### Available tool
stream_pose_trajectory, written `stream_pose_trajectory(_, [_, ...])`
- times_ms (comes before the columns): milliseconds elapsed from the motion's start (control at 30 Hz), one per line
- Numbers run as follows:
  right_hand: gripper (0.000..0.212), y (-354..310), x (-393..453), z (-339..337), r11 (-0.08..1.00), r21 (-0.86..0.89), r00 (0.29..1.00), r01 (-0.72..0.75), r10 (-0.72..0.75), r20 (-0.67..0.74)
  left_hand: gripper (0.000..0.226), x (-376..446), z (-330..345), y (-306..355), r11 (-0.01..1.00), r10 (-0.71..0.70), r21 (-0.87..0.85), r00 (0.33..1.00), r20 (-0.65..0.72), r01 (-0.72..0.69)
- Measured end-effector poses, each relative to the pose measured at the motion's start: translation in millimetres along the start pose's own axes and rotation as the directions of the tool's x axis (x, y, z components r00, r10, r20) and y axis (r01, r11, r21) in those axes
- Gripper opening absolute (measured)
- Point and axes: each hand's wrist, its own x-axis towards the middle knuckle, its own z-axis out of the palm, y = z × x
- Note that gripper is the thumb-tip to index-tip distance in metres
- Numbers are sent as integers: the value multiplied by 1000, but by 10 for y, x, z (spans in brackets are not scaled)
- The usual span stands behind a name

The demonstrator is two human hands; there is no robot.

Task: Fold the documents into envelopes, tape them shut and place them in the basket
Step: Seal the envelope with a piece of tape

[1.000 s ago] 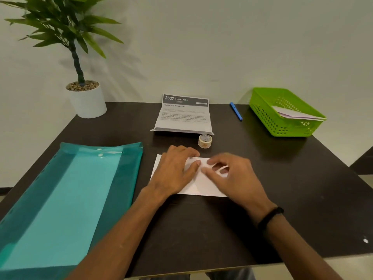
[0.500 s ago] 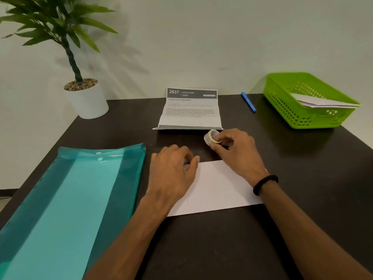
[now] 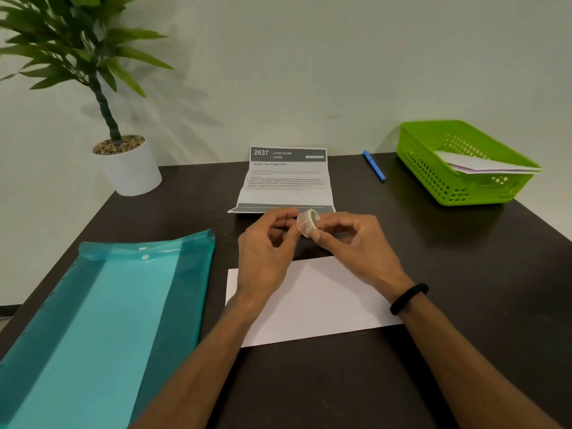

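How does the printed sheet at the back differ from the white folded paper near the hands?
The printed sheet shows a dark header and lines of text; the white folded paper shows a blank face. The printed sheet lies unfolded with visible creases, its far end raised; the folded paper lies flat as a wide rectangle. The printed sheet is clear of the arms; the folded paper lies partly under both forearms. Both rest on the dark table.

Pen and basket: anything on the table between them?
No. In the head view the stretch of dark table between the pen and the basket is bare.
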Motion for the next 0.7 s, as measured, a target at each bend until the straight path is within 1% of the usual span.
stream_pose_trajectory(167, [16, -33, -11, 21, 999, 28, 1000, 21, -21, -1, 34, -15, -50, -39, 999, 39, -2, 999, 16, -39])
stream_pose_trajectory(400, [15, -80, -3, 19, 996, 93, 1000, 19, -19, -3, 29, -12, -81, -47, 995, 95, 28, 995, 9, -96])
stream_pose_trajectory(500, [16, -106, -17, 12, 992, 125, 1000, -1, 0, 12, 26, -28, -90, -17, 987, 139, 82, 990, -2, -139])
stream_pose_trajectory(567, [18, -116, -21, -4, 991, 131, 1000, -5, 4, 13, 25, -43, -83, 0, 973, 193, 133, 981, -3, -191])
stream_pose_trajectory(700, [21, -126, -23, -20, 993, 116, 1000, -14, 13, 13, 25, -59, -73, -5, 920, 291, 268, 956, 25, -287])
